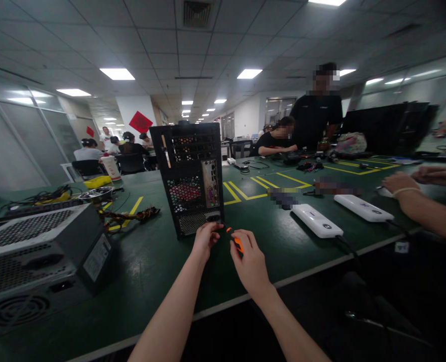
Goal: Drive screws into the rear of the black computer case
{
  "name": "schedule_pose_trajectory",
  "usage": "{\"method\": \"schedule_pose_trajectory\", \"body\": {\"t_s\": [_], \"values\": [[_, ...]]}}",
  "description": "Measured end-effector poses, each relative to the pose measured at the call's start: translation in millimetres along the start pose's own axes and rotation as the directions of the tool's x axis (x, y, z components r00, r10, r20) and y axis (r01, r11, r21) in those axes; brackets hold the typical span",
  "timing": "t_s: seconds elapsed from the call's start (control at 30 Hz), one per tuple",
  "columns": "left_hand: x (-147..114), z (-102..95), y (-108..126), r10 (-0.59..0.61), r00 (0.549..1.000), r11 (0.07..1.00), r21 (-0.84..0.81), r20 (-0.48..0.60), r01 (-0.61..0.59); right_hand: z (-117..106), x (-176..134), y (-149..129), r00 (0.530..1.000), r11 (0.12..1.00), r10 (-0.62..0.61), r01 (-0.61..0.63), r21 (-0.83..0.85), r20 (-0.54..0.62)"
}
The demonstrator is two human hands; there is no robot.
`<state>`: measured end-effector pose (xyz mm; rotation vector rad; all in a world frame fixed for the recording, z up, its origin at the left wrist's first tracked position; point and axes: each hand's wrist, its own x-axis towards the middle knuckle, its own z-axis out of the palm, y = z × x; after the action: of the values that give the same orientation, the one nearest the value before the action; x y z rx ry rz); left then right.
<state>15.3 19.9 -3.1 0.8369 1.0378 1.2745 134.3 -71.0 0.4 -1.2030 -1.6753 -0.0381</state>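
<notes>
A black computer case [170, 146] stands upright on the green table, its back panel towards me. A power supply [193, 222] sits in the bottom of that panel. My left hand [205, 239] is at the panel's lower right corner, fingers curled in a pinch; whatever is between them is too small or hidden to make out. Just to the right, my right hand [250, 256] is closed around an orange and black screwdriver [238, 244], whose tip end points up and left towards the case. The shaft does not show clearly.
Stacked power supplies [38, 261] stand on the left, with bundled cables [132, 216] behind. Two white power banks [317, 221] lie on the right, near another person's hands [404, 186]. Yellow tape lines [245, 191] mark the green table [140, 301]. People sit and stand farther back.
</notes>
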Motion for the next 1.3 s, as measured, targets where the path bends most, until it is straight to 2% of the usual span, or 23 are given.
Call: {"method": "schedule_pose_trajectory", "body": {"t_s": [0.27, 0.47, 0.87, 1.3], "values": [[-0.3, 0.3, 0.3, 0.000, 1.000, 1.000, -0.013, 0.003, 0.000, -2.2, -0.3, 2.2, 0.999, 0.992, -0.043, 0.043, 0.120, 0.000], [0.8, -0.9, -1.3, 0.005, 1.000, 1.000, -0.005, 0.002, -0.005, -0.6, 0.3, 3.4, 0.994, 0.990, -0.106, 0.106, 0.097, -0.010], [0.5, -0.6, -0.7, -0.003, 1.000, 1.000, -0.016, 0.008, 0.004, -0.1, -1.5, 0.5, 0.997, 0.997, -0.068, 0.070, 0.036, -0.045], [0.7, -1.3, -0.7, 0.005, 1.000, 1.000, -0.014, 0.012, -0.005, -0.4, -0.6, 0.0, 0.999, 0.999, -0.044, 0.044, 0.018, -0.023]]}}
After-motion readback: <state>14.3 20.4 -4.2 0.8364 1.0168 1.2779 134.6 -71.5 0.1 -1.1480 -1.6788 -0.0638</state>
